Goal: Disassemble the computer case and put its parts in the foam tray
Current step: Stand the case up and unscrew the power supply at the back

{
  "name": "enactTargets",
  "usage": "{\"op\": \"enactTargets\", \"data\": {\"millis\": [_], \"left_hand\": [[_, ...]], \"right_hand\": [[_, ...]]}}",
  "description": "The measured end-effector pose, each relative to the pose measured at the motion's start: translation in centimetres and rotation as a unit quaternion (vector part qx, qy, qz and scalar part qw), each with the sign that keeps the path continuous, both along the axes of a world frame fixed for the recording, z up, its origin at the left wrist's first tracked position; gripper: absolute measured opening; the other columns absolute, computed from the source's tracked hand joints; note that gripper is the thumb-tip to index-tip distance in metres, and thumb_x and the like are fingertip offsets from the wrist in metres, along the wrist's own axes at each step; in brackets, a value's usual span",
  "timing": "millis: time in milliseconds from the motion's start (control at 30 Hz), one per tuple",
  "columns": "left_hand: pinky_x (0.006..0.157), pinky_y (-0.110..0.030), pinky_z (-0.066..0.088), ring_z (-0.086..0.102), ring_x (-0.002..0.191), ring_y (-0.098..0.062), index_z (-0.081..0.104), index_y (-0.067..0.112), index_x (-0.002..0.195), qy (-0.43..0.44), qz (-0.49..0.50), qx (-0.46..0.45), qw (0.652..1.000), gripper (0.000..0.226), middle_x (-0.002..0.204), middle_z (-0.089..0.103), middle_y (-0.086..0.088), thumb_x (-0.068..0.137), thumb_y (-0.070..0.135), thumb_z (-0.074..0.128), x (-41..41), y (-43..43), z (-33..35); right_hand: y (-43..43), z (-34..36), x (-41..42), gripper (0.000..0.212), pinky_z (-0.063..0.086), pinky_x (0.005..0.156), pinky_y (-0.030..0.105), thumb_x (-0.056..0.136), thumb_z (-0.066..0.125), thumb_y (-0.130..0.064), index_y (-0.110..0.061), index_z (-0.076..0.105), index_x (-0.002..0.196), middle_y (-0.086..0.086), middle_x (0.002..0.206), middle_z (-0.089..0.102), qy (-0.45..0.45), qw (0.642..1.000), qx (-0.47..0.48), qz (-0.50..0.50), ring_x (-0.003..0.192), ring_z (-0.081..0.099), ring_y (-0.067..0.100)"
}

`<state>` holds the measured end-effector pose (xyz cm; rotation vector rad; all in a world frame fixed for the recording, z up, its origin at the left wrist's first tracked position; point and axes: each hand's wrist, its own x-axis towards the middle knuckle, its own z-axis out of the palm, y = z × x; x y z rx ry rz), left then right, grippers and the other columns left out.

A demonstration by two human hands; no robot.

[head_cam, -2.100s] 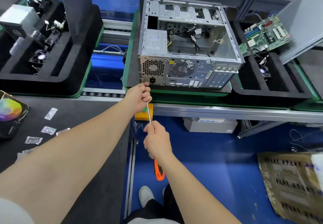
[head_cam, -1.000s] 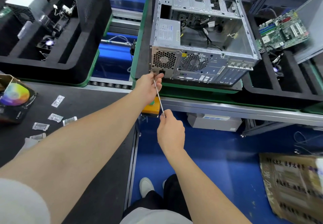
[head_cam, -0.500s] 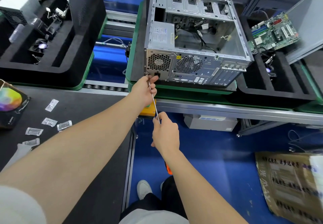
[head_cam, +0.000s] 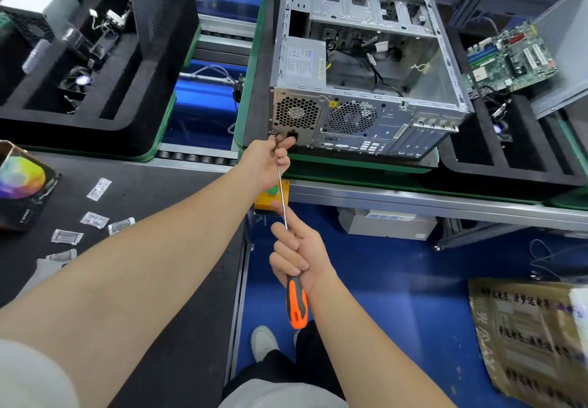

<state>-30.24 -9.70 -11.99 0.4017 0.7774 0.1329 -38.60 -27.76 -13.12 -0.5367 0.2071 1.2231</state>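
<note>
The open grey computer case (head_cam: 366,67) lies on a green pallet, rear panel toward me, power supply (head_cam: 302,64) and cables still inside. My right hand (head_cam: 299,256) grips the orange-black handle of a long screwdriver (head_cam: 296,304). Its shaft runs up to the lower left corner of the rear panel. My left hand (head_cam: 265,161) pinches the shaft near the tip, right at the case. The black foam tray (head_cam: 515,165) to the right holds a green motherboard (head_cam: 512,57) and a small fan.
Another foam tray (head_cam: 105,89) at left holds a power supply, fans and a side panel. Small plastic bags (head_cam: 95,220) and a colourful box (head_cam: 19,185) lie on the dark bench. A yellow button box (head_cam: 270,197) sits on the conveyor rail. Cardboard (head_cam: 528,344) lies on the blue floor.
Both hands stay on the screwdriver at the case's lower left rear corner. The right hand has slid slightly on the handle; the view has shifted a little.
</note>
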Motion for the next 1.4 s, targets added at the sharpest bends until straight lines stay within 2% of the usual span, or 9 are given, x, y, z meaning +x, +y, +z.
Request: {"op": "enactTargets", "data": {"millis": [167, 500, 567, 700, 800, 933, 1133, 1233, 1400], "left_hand": [[0.049, -0.017, 0.033, 0.041, 0.047, -0.007, 0.057, 0.006, 0.107, -0.001, -0.011, 0.007, 1.000, 0.021, 0.083, 0.075, -0.013, 0.109, 0.011, 0.037, -0.9, 0.1, -0.2], [0.049, -0.019, 0.022, 0.027, 0.049, -0.007, 0.053, 0.007, 0.120, 0.057, -0.021, 0.087, 0.994, 0.020, 0.076, 0.053, -0.004, 0.111, 0.010, 0.035, -0.7, -1.4, 1.2], [0.049, -0.020, 0.020, 0.024, 0.049, -0.006, 0.054, 0.007, 0.117, 0.073, -0.019, 0.096, 0.993, 0.020, 0.074, 0.050, -0.003, 0.111, 0.009, 0.035, -0.5, -1.4, 1.5], [0.050, -0.022, 0.021, 0.022, 0.052, -0.006, 0.057, 0.005, 0.114, 0.063, -0.021, 0.070, 0.995, 0.020, 0.076, 0.050, -0.004, 0.111, 0.008, 0.037, -1.0, -1.0, 1.7], [0.048, -0.019, 0.021, 0.022, 0.050, -0.006, 0.057, 0.005, 0.110, 0.040, -0.012, 0.046, 0.998, 0.020, 0.076, 0.052, -0.004, 0.110, 0.008, 0.037, -1.3, -0.9, 1.8], [0.046, -0.018, 0.024, 0.025, 0.049, -0.006, 0.060, 0.005, 0.108, 0.013, 0.004, -0.006, 1.000, 0.019, 0.074, 0.055, -0.004, 0.110, 0.011, 0.042, -1.4, -0.6, 1.3], [0.048, -0.019, 0.031, 0.035, 0.047, -0.007, 0.059, 0.005, 0.119, 0.004, -0.027, 0.042, 0.999, 0.023, 0.076, 0.062, -0.005, 0.110, 0.011, 0.039, -1.6, -0.2, 0.4], [0.052, -0.018, 0.036, 0.045, 0.052, -0.008, 0.061, 0.003, 0.116, 0.004, -0.017, 0.048, 0.999, 0.021, 0.079, 0.071, -0.010, 0.107, 0.011, 0.043, -1.4, -0.2, 0.3], [0.051, -0.017, 0.046, 0.062, 0.057, -0.009, 0.062, 0.002, 0.117, 0.002, 0.033, 0.023, 0.999, 0.021, 0.095, 0.077, -0.014, 0.106, 0.014, 0.048, -0.3, -0.5, 0.3]], "right_hand": [[1.0, 0.1, -0.7, 0.031, 0.030, 0.038, 0.024, 0.116, 0.036, -0.031, -0.013, 0.061, 0.118, 0.005, 0.057, 0.046, -0.245, 0.940, -0.236, 0.014, 0.034, 0.029, 0.015], [2.2, -1.1, -1.0, 0.009, 0.034, 0.048, 0.033, 0.112, 0.043, -0.025, -0.022, 0.044, 0.120, 0.001, 0.073, 0.047, -0.637, 0.496, -0.582, 0.103, 0.060, 0.044, 0.015], [2.1, -1.1, -0.7, 0.011, 0.046, 0.050, 0.037, 0.113, 0.041, -0.028, -0.021, 0.044, 0.120, 0.005, 0.076, 0.052, -0.641, 0.524, -0.547, 0.120, 0.061, 0.053, 0.021], [1.3, -0.6, 0.5, 0.017, 0.052, 0.047, 0.036, 0.112, 0.041, -0.037, -0.023, 0.050, 0.113, 0.015, 0.073, 0.070, -0.434, 0.839, -0.316, 0.091, 0.043, 0.056, 0.027], [-0.1, -0.9, 0.3, 0.029, 0.036, 0.041, 0.027, 0.113, 0.045, -0.041, -0.014, 0.055, 0.116, 0.010, 0.066, 0.058, -0.191, 0.973, -0.118, 0.056, 0.039, 0.038, 0.015], [-0.7, -1.9, -0.6, 0.034, 0.034, 0.034, 0.020, 0.113, 0.043, -0.036, -0.009, 0.062, 0.120, 0.007, 0.060, 0.054, 0.086, 0.989, 0.118, 0.036, 0.035, 0.040, 0.010], [0.3, -1.0, -0.4, 0.029, 0.026, 0.035, 0.022, 0.114, 0.042, -0.032, -0.014, 0.064, 0.108, 0.003, 0.057, 0.049, -0.121, 0.986, -0.106, 0.050, 0.034, 0.027, 0.011], [0.7, -0.6, -0.8, 0.028, 0.028, 0.040, 0.026, 0.111, 0.037, -0.027, -0.016, 0.061, 0.101, 0.006, 0.059, 0.053, -0.331, 0.882, -0.334, 0.044, 0.039, 0.034, 0.017], [1.1, -0.8, -0.4, 0.016, 0.026, 0.050, 0.031, 0.113, 0.039, -0.029, -0.021, 0.049, 0.104, 0.002, 0.073, 0.050, -0.613, 0.527, -0.581, 0.094, 0.063, 0.045, 0.018]]}}
